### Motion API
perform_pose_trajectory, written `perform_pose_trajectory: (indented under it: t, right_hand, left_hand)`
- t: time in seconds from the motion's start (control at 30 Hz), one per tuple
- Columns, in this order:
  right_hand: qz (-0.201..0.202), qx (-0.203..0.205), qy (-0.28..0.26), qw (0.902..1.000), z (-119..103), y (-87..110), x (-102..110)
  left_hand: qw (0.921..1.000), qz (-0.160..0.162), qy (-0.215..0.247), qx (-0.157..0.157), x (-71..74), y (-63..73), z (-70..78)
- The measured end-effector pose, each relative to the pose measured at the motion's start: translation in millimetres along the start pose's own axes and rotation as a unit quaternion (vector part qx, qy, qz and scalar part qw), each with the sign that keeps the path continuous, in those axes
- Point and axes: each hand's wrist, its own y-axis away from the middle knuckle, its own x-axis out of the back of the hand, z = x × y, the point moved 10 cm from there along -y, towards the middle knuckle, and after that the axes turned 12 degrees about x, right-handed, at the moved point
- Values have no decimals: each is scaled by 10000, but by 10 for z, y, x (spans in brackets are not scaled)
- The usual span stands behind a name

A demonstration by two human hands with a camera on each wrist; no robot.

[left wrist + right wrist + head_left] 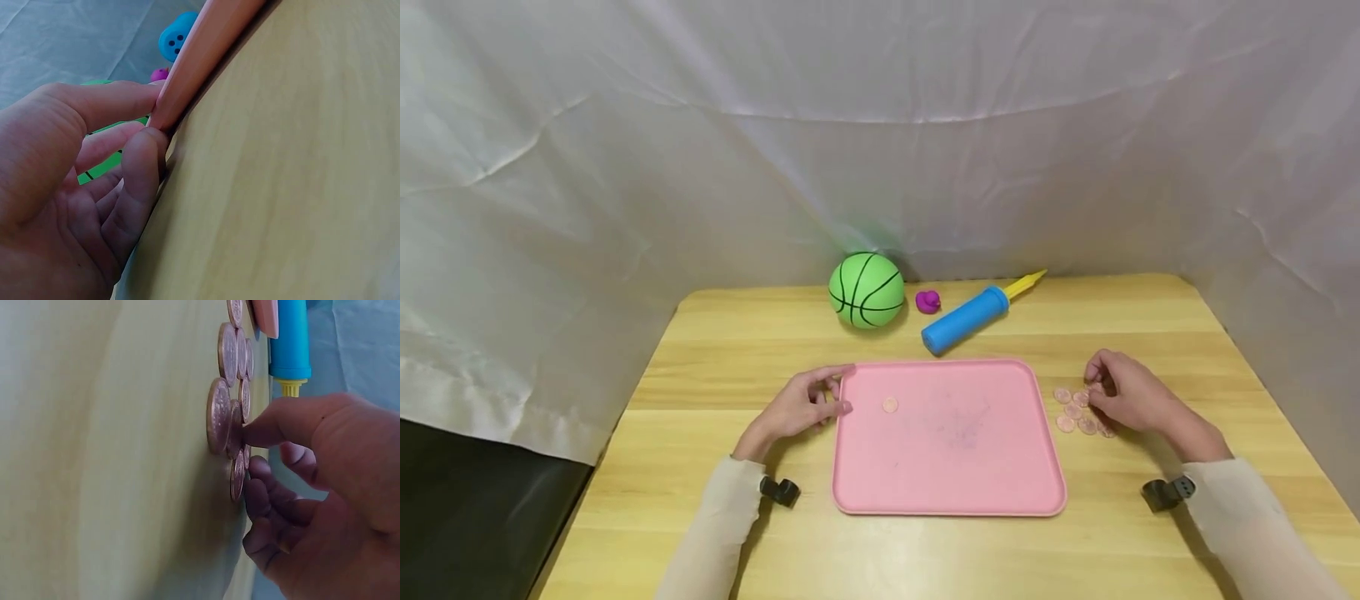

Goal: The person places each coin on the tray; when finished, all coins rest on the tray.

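Note:
A pink tray lies flat on the table with one copper-coloured coin near its upper left. My left hand pinches the tray's left rim between thumb and fingers, as the left wrist view shows at close range. To the right of the tray lies a loose cluster of copper coins. Over that cluster is my right hand, its thumb touching a coin and its other fingers loosely bent beside the coins. A gap shows between thumb and index finger.
Behind the tray stand a green ball with black lines and a small purple duck. A blue hand pump with a yellow nozzle lies beside them. A grey sheet hangs along the table's back edge.

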Motion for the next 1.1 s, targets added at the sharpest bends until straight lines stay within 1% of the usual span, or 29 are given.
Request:
perform_pose_trajectory:
  t: [0.23, 0.43, 0.57, 0.63, 0.7, 0.8, 0.87, 1.0, 1.1]
  right_hand:
    - [-280, -149, -109, 9994, -12, -35, -78]
    - [-242, -136, -19, 9996, -36, -63, -43]
    - [-131, -277, -34, 9995, -24, -81, -15]
    - [90, -298, -47, 9995, -51, -94, 21]
    - [427, -291, -54, 9987, -100, -98, 74]
    - [945, -204, -28, 9953, -225, -120, 153]
    - [1213, -182, -41, 9924, -303, -137, 187]
    - [1589, -231, -316, 9865, -416, -184, 182]
    - [1743, -228, -630, 9824, -476, -246, 121]
  left_hand:
    - [10000, 21, 27, 5, 15, 20, -48]
    - [10000, 14, 68, 20, 10, 28, -37]
    - [10000, 4, 87, 21, 12, 28, -30]
    - [9999, -18, 100, 26, 12, 33, -32]
    - [9999, -24, 103, 36, 10, 37, -32]
    - [10000, 30, 87, 31, 25, 45, -26]
    - [10000, 68, 67, 16, 32, 45, -18]
    - [10000, 55, 39, 2, 21, 35, -10]
    - [10000, 31, 38, -3, 13, 30, -11]
